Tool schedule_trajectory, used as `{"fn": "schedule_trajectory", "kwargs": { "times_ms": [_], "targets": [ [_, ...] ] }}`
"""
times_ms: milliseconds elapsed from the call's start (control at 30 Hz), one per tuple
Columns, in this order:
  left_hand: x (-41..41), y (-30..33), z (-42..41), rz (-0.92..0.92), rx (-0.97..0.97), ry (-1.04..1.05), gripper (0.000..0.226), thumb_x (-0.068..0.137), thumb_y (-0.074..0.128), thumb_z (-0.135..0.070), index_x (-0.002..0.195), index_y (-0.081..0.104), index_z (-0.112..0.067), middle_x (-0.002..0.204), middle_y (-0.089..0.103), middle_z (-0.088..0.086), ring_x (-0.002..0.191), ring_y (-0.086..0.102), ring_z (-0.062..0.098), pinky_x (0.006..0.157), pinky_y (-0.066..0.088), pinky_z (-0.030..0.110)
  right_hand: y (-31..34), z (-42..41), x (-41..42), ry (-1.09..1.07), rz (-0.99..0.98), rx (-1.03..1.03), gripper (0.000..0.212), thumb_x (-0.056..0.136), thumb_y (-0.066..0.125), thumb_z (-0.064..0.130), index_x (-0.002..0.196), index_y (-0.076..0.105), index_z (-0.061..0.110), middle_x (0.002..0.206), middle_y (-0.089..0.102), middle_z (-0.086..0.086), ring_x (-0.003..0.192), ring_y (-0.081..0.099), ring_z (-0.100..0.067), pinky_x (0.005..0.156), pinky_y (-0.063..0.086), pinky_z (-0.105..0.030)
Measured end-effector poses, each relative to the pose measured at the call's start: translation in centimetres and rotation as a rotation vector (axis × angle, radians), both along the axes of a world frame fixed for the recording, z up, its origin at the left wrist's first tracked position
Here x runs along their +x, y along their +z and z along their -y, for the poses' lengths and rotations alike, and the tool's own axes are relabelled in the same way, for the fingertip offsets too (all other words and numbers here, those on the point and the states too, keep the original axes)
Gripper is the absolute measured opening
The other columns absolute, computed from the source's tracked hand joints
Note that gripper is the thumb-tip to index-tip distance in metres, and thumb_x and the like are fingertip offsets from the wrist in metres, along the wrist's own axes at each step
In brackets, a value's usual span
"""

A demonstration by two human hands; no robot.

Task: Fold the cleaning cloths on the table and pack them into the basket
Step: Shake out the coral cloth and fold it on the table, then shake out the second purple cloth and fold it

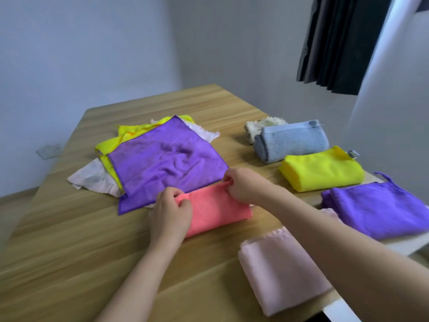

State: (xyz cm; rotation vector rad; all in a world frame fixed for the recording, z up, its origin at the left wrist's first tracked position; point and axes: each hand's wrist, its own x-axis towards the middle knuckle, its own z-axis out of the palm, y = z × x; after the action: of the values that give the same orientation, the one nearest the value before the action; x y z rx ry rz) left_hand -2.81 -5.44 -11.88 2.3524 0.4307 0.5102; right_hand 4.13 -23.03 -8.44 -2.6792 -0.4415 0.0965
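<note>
my left hand (pixel 170 211) and right hand (pixel 243 183) each pinch a far corner of the folded pink cloth (pixel 216 210), lying on the table (pixel 69 252) against the flat purple cloth (pixel 167 159).

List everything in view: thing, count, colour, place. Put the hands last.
Table: one, light wood, under everything.
Coral cloth: one, folded, near centre, held at its far edge.
Flat purple cloth: one, atop the unfolded pile.
Flat yellow cloth: one, under the purple.
Pale cloths: white-pink, bottom of pile; count unclear.
Folded cloths along the right edge: cream, grey-blue, yellow, purple, pale pink.
Curtain: dark, upper right.
Basket: none visible.
Left hand: grip on the coral cloth.
Right hand: grip on the coral cloth.
</note>
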Motion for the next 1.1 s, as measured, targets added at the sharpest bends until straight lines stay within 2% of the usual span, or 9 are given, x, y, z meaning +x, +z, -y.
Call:
{"fn": "schedule_trajectory", "kwargs": {
  "times_ms": [133,233,367,433,600,667,733,867,1100],
  "targets": [
    [0.6,0.5,4.1,-0.046,-0.086,-0.098,0.009,0.082,0.059,-0.021,0.089,0.06,-0.026,0.098,0.067,0.001,0.096,0.061,0.029,0.084,0.047,0.038,2.6,3.8,0.6,-0.011,-0.007,-0.276,0.031,0.087,0.046,0.011,0.111,0.065,0.012,0.112,0.065,-0.008,0.101,0.062,-0.03,0.077,0.049,-0.03],
    [0.7,0.7,6.7,-0.074,-0.187,-0.17,0.003,0.08,0.061,-0.026,0.082,0.06,-0.027,0.089,0.068,-0.004,0.091,0.063,0.025,0.084,0.05,0.041,2.9,6.7,0.0,-0.047,0.031,-0.361,0.033,0.083,0.046,0.009,0.109,0.065,0.013,0.111,0.066,-0.007,0.101,0.062,-0.029,0.07,0.046,-0.029],
    [0.1,1.2,8.8,-0.113,-0.238,-0.198,0.004,0.077,0.062,-0.031,0.076,0.059,-0.028,0.083,0.066,-0.011,0.087,0.063,0.02,0.087,0.05,0.041,2.2,9.1,-1.5,-0.085,0.133,-0.372,0.03,0.081,0.046,0.009,0.104,0.065,0.016,0.107,0.066,-0.006,0.101,0.06,-0.029,0.068,0.041,-0.029],
    [-0.1,1.3,9.2,-0.124,-0.232,-0.199,0.005,0.077,0.062,-0.032,0.076,0.058,-0.028,0.082,0.065,-0.012,0.086,0.063,0.019,0.088,0.049,0.041,1.7,9.6,-2.1,-0.077,0.207,-0.344,0.03,0.08,0.046,0.009,0.102,0.064,0.017,0.109,0.065,-0.005,0.103,0.058,-0.029,0.072,0.045,-0.03],
    [-0.5,2.0,8.0,-0.094,-0.319,-0.268,0.021,0.07,0.058,-0.041,0.089,0.053,-0.032,0.098,0.058,-0.006,0.1,0.059,0.022,0.094,0.047,0.042,2.1,9.4,-2.4,0.005,0.249,-0.204,0.037,0.083,0.049,0.014,0.116,0.06,0.024,0.118,0.057,-0.004,0.112,0.052,-0.029,0.087,0.04,-0.034],
    [-0.4,2.3,6.1,-0.043,-0.234,-0.255,0.022,0.079,0.062,-0.03,0.1,0.054,-0.027,0.106,0.052,-0.002,0.102,0.056,0.021,0.095,0.045,0.037,2.5,8.3,-2.3,0.032,0.296,-0.156,0.036,0.084,0.051,0.016,0.118,0.059,0.024,0.119,0.056,-0.004,0.113,0.051,-0.029,0.089,0.039,-0.034],
    [0.0,2.4,3.5,0.05,-0.005,-0.19,0.026,0.082,0.062,-0.019,0.107,0.058,-0.019,0.107,0.053,0.0,0.101,0.054,0.023,0.092,0.043,0.034,2.7,6.4,-2.2,0.064,0.338,-0.11,0.034,0.086,0.052,0.021,0.118,0.058,0.025,0.12,0.055,-0.003,0.115,0.05,-0.028,0.092,0.039,-0.034],
    [0.7,2.9,-2.5,0.132,0.319,-0.107,0.031,0.072,0.057,-0.021,0.102,0.064,-0.016,0.106,0.062,0.004,0.1,0.058,0.031,0.086,0.047,0.041,2.7,0.5,-1.1,0.142,0.365,-0.039,0.036,0.086,0.052,0.022,0.121,0.056,0.026,0.123,0.054,-0.002,0.114,0.052,-0.028,0.092,0.04,-0.034],
    [0.7,0.1,-8.0,0.054,0.384,-0.083,0.031,0.069,0.05,-0.03,0.096,0.062,-0.023,0.103,0.061,-0.006,0.1,0.054,0.026,0.09,0.043,0.038,-1.4,-6.0,0.4,0.152,0.282,-0.09,0.044,0.085,0.051,0.033,0.128,0.049,0.026,0.131,0.049,0.0,0.123,0.044,-0.029,0.099,0.034,-0.038]
  ]
}}
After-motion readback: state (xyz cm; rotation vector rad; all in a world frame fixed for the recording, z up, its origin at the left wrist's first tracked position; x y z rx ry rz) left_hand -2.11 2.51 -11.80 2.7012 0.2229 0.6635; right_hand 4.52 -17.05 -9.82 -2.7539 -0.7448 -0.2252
